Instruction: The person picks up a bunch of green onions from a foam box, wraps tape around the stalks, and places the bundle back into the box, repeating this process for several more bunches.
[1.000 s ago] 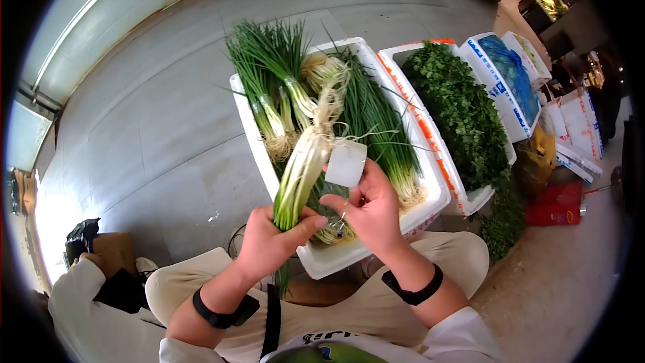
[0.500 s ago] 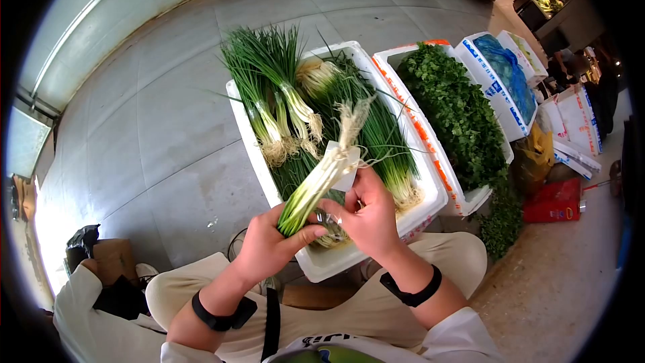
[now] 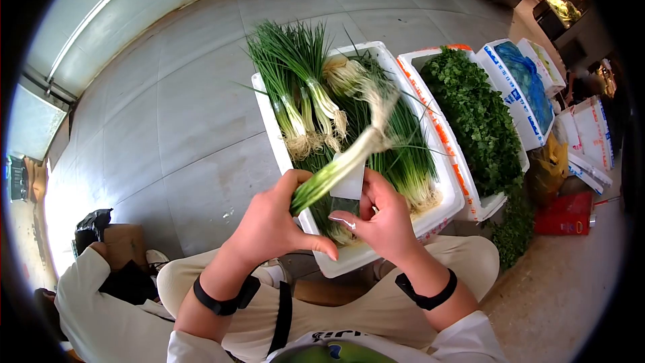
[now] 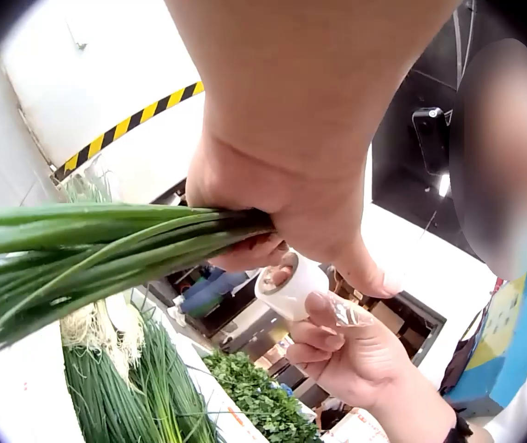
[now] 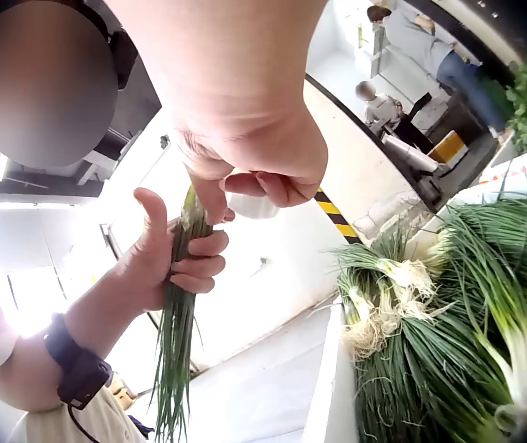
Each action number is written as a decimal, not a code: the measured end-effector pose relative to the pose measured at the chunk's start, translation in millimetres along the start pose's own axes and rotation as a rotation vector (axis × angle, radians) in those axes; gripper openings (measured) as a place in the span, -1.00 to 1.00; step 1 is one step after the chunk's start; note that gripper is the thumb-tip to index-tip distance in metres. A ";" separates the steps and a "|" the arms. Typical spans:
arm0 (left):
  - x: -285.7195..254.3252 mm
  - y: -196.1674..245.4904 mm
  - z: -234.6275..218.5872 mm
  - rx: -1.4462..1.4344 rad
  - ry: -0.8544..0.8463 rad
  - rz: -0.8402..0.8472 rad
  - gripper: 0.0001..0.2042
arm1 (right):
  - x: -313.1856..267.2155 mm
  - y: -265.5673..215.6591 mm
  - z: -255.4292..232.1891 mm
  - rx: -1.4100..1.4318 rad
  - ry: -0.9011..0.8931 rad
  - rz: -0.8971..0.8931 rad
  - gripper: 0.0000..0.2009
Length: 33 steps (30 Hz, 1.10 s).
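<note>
In the head view a bunch of spring onions point(image 3: 346, 163) slants across the crate, roots up and to the right. Its green part lies in the curled fingers of the left hand point(image 3: 263, 227), whose thumb sticks out. The right hand point(image 3: 391, 227) holds a white tape roll point(image 3: 349, 183) just behind the stalks, with clear tape over its thumb. Long leaves point(image 4: 106, 258) trail from the left hand point(image 4: 272, 208) in the left wrist view. The right wrist view shows the right hand point(image 5: 263, 152) close to the bunch point(image 5: 178, 314), above the left fingers point(image 5: 199, 263).
A white foam crate point(image 3: 272, 141) below the hands contains more spring onions point(image 3: 295, 117). To its right stand a box of leafy greens point(image 3: 470, 114), a box with blue plastic point(image 3: 527, 84) and a red bag point(image 3: 564, 215). Another person's white sleeve point(image 3: 84, 286) is at lower left.
The bunch has turned in the left hand, and the left thumb has spread away from it. The right hand with the roll stays close by. The head view has shifted a little.
</note>
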State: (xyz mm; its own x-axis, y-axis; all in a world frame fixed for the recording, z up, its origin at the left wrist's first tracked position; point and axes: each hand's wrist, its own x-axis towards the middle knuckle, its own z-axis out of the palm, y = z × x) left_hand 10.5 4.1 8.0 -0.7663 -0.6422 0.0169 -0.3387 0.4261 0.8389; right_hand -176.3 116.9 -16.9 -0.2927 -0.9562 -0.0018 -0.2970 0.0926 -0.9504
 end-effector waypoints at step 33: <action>-8.4 -0.4 24.9 0.210 0.069 0.152 -0.74 | 0.0 -12.1 9.0 0.419 -0.128 0.240 -0.53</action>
State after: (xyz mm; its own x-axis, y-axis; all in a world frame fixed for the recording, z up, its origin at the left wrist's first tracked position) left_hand 3.4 25.2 -6.0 -0.7806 -0.5994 0.1772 -0.3334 0.6392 0.6930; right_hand -164.5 113.3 -8.2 -0.1858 -0.9505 -0.2490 0.1637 0.2200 -0.9617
